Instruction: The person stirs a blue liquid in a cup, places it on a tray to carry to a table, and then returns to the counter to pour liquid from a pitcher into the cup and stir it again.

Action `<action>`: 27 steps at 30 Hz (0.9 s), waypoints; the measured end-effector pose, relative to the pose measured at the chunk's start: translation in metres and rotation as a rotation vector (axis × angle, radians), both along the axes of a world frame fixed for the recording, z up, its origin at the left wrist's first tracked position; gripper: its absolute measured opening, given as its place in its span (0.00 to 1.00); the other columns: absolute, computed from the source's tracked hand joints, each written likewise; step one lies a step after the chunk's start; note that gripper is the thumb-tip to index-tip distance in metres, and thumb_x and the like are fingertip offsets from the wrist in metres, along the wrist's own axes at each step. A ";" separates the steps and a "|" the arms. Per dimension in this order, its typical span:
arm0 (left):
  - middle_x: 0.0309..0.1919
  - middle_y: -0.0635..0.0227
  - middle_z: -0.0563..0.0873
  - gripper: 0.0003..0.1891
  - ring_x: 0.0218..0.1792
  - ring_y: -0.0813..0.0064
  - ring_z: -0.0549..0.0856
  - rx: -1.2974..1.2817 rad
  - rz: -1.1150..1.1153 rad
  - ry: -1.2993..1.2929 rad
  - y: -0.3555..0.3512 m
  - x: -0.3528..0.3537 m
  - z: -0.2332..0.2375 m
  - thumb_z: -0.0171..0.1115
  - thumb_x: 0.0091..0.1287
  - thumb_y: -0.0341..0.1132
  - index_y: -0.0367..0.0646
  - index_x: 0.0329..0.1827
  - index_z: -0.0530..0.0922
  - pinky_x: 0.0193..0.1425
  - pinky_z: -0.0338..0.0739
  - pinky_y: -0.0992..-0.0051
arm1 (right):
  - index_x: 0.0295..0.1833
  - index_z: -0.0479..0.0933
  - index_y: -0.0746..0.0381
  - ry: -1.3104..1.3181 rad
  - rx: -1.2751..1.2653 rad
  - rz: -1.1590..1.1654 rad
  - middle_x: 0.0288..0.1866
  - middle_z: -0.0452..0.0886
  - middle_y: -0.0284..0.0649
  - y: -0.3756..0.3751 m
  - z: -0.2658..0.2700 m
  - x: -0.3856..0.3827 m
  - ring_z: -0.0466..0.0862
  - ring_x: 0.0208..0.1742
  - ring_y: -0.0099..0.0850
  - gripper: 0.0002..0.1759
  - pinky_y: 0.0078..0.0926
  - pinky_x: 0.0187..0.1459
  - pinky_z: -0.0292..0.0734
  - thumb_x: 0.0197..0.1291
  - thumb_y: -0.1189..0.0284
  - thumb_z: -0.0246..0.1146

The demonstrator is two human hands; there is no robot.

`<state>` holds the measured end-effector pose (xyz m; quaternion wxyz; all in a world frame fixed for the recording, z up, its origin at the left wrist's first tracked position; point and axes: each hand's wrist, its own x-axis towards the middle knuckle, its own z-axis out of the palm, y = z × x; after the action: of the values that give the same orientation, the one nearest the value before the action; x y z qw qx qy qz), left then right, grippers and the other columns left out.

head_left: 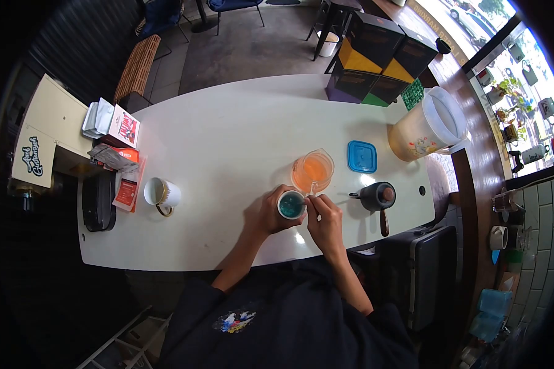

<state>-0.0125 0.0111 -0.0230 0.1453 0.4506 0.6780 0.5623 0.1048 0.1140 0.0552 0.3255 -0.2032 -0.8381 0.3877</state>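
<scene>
My left hand (271,212) is wrapped round a small cup (290,206) with a white rim and a teal inside, held upright over the near part of the table. At the cup's right rim my right hand (326,222) is closed in a pinch; I cannot tell what it holds, though a thin dark end shows by the rim. Just beyond both hands stands a clear measuring jug (313,170) with orange liquid, its handle toward me. To the right are a dark pot with a wooden handle (377,197) and a blue square lid (362,157).
A white mug (162,192) stands left on the white table (228,135). Packets (126,184), a card box (123,128) and a black case (98,202) line the left edge. Far right are a large plastic pitcher (428,126) and stacked dark boxes (375,58).
</scene>
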 end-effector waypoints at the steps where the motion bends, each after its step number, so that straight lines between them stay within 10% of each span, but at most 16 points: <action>1: 0.40 0.66 0.85 0.27 0.39 0.71 0.86 0.012 -0.004 -0.022 0.000 0.000 -0.001 0.79 0.44 0.33 0.42 0.48 0.77 0.44 0.81 0.69 | 0.38 0.81 0.70 0.000 0.001 0.001 0.26 0.77 0.48 0.001 0.000 0.001 0.77 0.21 0.39 0.04 0.33 0.26 0.69 0.64 0.80 0.64; 27: 0.41 0.64 0.85 0.27 0.40 0.62 0.86 0.033 0.018 0.009 0.001 0.002 0.001 0.79 0.43 0.34 0.43 0.47 0.77 0.46 0.82 0.66 | 0.41 0.81 0.69 -0.029 -0.003 0.024 0.28 0.77 0.47 -0.003 0.007 0.000 0.78 0.24 0.44 0.03 0.36 0.28 0.70 0.62 0.80 0.65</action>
<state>-0.0109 0.0123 -0.0217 0.1296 0.4492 0.6734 0.5727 0.1052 0.1114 0.0622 0.3087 -0.1992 -0.8445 0.3896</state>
